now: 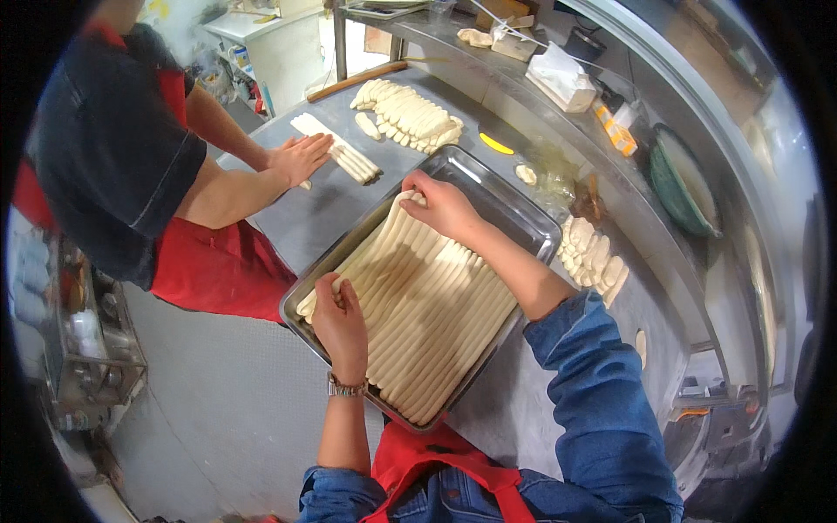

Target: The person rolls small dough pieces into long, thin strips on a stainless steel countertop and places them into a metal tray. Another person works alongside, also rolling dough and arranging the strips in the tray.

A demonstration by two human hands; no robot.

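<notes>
A rectangular metal tray (523, 219) lies before me, with long dough strips (438, 314) packed side by side over much of its base. My left hand (340, 320) pinches the near-left end of a dough strip (391, 225) at the tray's left side. The far end of that strip is pinched between the thumb and fingers of my right hand (441, 206), and it looks slightly raised there. Bare metal shows in the tray beyond my right hand. The exact grip of my left fingers is partly hidden.
On the left, a co-worker's hands (297, 160) press beside several dough strips (350, 157) on the metal worktable (288, 222). Behind them lies a pile of dough pieces (412, 114). A yellow scraper or blade (497, 144), more dough pieces (592, 252) and a shelf (451, 39) line the right.
</notes>
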